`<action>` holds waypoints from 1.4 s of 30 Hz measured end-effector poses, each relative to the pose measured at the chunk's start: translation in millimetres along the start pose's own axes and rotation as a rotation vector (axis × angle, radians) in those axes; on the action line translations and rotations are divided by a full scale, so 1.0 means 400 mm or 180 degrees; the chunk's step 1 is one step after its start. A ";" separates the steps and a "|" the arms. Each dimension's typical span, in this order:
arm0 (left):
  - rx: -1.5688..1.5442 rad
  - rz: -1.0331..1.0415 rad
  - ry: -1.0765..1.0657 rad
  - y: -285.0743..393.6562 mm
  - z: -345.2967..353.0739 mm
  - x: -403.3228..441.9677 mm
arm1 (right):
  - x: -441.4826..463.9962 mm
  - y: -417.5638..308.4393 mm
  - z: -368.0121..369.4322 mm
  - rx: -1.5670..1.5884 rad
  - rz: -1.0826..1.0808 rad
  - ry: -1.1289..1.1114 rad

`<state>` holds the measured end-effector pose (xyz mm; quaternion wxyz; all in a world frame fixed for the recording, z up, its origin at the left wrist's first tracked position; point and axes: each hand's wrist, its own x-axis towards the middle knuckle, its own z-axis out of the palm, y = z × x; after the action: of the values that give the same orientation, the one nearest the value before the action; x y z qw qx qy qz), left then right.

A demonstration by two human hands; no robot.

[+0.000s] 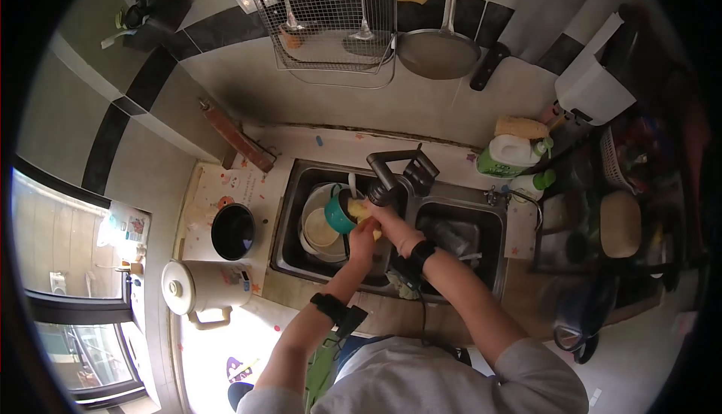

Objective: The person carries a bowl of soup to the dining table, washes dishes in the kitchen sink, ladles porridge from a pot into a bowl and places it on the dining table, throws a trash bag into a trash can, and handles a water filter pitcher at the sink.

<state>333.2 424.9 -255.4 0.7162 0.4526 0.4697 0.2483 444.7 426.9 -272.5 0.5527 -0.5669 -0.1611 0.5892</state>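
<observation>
A small teal bowl-like vessel (pixel 338 215) is tilted over the left sink basin, its dark inside facing right. My left hand (pixel 363 235) is closed at its lower right edge; its exact grip is partly hidden. Fingers of my right hand (pixel 381 215) are closed on a yellow cloth (pixel 357 208) at the vessel's mouth. More yellow shows between the two hands. Under the vessel, a cream bowl (pixel 321 229) lies among stacked dishes in the basin. Just above my right hand hangs the dark faucet (pixel 383 191).
Clear plastic items lie in the right sink basin (pixel 492 242). Left of the sink stand a black pot (pixel 233 231) and a cream lidded pot (pixel 197 288). A green-and-white detergent jug (pixel 508 156) is at the back right. A pan (pixel 438 53) and wire basket (pixel 331 19) hang on the wall.
</observation>
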 end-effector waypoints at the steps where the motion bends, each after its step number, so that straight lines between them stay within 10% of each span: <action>1: -0.0287 -0.0028 -0.0052 -0.018 -0.007 0.010 | 0.014 0.004 0.014 -0.0265 -0.0126 0.0286; 5: -0.2750 -0.0748 -0.1239 0.003 0.014 0.038 | -0.023 -0.002 0.052 -0.0399 -0.0489 0.0891; 9: -0.2785 -0.1090 -0.0921 0.032 0.018 0.051 | -0.101 -0.031 0.077 -0.0680 -0.1124 0.0828; 13: -0.3632 -0.1017 -0.2189 -0.034 -0.019 0.136 | -0.153 -0.015 0.091 -0.1828 -0.1947 0.0938; 22: -0.3991 -0.0281 -0.2602 -0.055 -0.014 0.114 | -0.106 -0.064 0.128 -0.2616 -0.1331 0.1014; 25: -0.2826 -0.0600 -0.1362 -0.025 -0.048 0.086 | -0.039 -0.018 0.115 -0.2637 -0.1924 0.1516; 32: -0.1879 -0.1185 0.0470 -0.010 -0.011 0.101 | 0.025 -0.009 -0.017 -0.2321 -0.0349 0.1294; 38: -0.1599 -0.0590 0.0348 -0.015 -0.009 0.152 | 0.084 -0.125 -0.129 -0.5208 -0.2656 0.1471; 42: -0.1230 -0.0456 0.0689 0.008 0.016 0.143 | 0.214 -0.110 -0.192 -0.5806 -0.2321 0.2102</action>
<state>364.1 468.3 -277.4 0.7508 0.2433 0.5184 0.3293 552.0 479.4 -301.9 0.0749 -0.8202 -0.5485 -0.1445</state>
